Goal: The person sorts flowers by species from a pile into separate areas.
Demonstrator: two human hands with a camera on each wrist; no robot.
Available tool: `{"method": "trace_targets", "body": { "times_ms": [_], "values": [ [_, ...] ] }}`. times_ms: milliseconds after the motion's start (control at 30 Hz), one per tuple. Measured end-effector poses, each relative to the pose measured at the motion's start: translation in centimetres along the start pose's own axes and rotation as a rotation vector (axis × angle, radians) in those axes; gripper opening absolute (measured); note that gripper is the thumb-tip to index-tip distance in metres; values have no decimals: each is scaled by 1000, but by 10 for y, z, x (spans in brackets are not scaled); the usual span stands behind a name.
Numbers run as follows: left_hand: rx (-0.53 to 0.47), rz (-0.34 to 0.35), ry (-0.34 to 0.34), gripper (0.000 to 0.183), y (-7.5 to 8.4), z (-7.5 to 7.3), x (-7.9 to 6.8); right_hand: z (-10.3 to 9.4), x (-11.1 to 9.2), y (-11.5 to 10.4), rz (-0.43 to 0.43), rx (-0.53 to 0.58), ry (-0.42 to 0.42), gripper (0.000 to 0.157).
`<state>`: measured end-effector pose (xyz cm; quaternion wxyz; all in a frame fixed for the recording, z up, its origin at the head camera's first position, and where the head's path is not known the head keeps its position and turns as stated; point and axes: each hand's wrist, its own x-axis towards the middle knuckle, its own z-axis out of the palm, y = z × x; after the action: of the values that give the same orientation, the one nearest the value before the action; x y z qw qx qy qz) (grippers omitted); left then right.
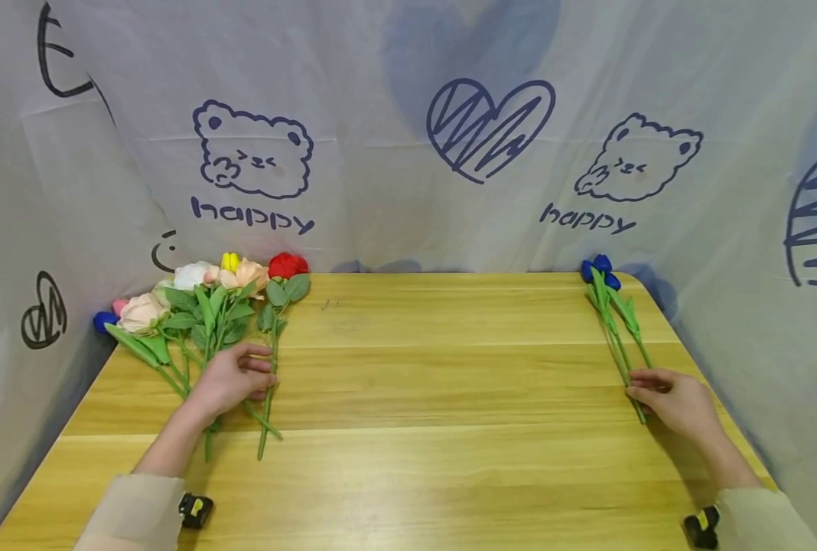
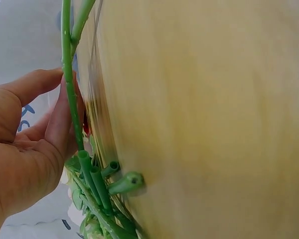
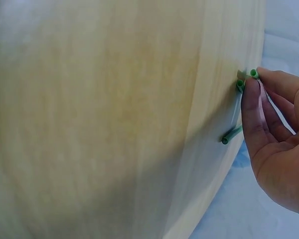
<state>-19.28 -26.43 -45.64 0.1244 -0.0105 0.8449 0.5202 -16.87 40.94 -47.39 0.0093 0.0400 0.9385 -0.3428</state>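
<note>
My left hand [image 1: 232, 379] is over the stems at the table's left, its thumb and fingertips pinching a thin green stem [image 2: 68, 64], which appears to be that of the red rose [image 1: 288, 265]. Beside it lies a bunch of pale peony-like flowers [image 1: 143, 312], a yellow tulip [image 1: 229, 262] and a blue bloom [image 1: 105, 321], their stems partly under the hand. At the right, my right hand [image 1: 673, 402] pinches a stem near its cut end [image 3: 254, 73]. Three blue tulips [image 1: 602, 265] lie there, heads toward the back edge; two other stem ends [image 3: 224, 140] show by the fingers.
The wooden table [image 1: 443, 383] stretches between the two flower groups. A pale cloth [image 1: 367, 138] with drawn bears and hearts hangs behind and at both sides. Each wrist carries a small black device [image 1: 196, 510].
</note>
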Motion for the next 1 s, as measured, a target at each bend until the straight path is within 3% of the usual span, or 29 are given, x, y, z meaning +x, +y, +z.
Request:
{"method": "trace_targets", "body": {
  "times_ms": [500, 733, 1000],
  "values": [
    [-2, 40, 5, 52, 5, 5, -4, 4, -2, -7, -5, 21, 38, 41],
    [1, 68, 19, 49, 11, 11, -6, 8, -4, -27, -6, -21, 96, 46],
    [-39, 122, 50, 50, 21, 22, -5, 32, -6, -64, -27, 171, 77, 44]
  ]
}}
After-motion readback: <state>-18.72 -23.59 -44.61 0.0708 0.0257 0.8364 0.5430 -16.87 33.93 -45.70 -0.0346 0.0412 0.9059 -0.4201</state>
